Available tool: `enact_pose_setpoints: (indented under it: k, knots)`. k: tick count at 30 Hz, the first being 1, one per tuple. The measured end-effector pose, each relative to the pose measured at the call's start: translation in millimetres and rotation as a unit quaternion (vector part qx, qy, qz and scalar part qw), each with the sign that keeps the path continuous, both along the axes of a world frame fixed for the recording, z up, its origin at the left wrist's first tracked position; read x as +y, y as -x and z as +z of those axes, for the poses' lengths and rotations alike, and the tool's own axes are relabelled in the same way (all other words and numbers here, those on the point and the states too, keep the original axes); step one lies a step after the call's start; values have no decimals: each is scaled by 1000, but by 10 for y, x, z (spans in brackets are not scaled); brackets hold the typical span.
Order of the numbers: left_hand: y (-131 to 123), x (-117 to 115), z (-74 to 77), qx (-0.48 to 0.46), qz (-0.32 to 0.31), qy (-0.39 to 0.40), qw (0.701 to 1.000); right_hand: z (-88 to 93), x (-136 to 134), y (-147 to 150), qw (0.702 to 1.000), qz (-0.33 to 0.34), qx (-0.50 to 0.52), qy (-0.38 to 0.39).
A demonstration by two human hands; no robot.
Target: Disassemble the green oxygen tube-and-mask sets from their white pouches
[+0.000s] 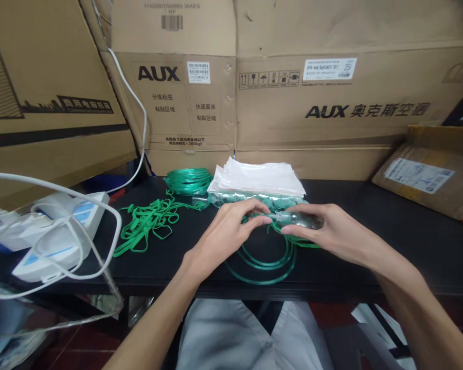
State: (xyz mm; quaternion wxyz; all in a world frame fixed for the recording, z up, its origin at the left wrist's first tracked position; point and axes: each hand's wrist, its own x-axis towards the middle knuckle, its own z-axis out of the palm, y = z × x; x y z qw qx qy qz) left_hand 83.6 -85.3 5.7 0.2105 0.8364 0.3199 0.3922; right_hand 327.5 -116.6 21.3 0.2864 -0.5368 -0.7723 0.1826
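Observation:
My right hand (327,221) is closed around a clear, rounded plastic cup-like piece (301,220) with a narrow neck pointing left. At that neck, the fingertips of my left hand (243,218) pinch what looks like the end of a green plastic tube (270,266). Whether the two parts are joined is hidden by my fingers. Below my hands the tube hangs in loops on the black table. Green elastic straps (301,241) lie beneath my right hand. Just behind my hands sit clear-green plastic pieces (235,199), in wrapping, under a stack of white packets (260,177).
A coil of green tubing (188,181) and a tangle of green straps (146,223) lie to the left. Further left is a white power strip (61,239) with looping cables. Cardboard boxes (270,118) line the back; a smaller taped box (428,169) stands right.

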Motion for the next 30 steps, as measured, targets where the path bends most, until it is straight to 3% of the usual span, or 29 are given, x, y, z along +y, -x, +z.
enact_pose_setpoints:
  k: [18, 25, 30]
  knots:
    - [-45, -20, -55, 64, 35, -103, 992, 3, -21, 98, 995, 23, -17, -94]
    - [-156, -66, -51, 52, 20, -65, 996, -20, -23, 198, 982, 59, -7, -178]
    - [-160, -75, -22, 28, 25, -14, 999, 24, -19, 12, 993, 24, -23, -117]
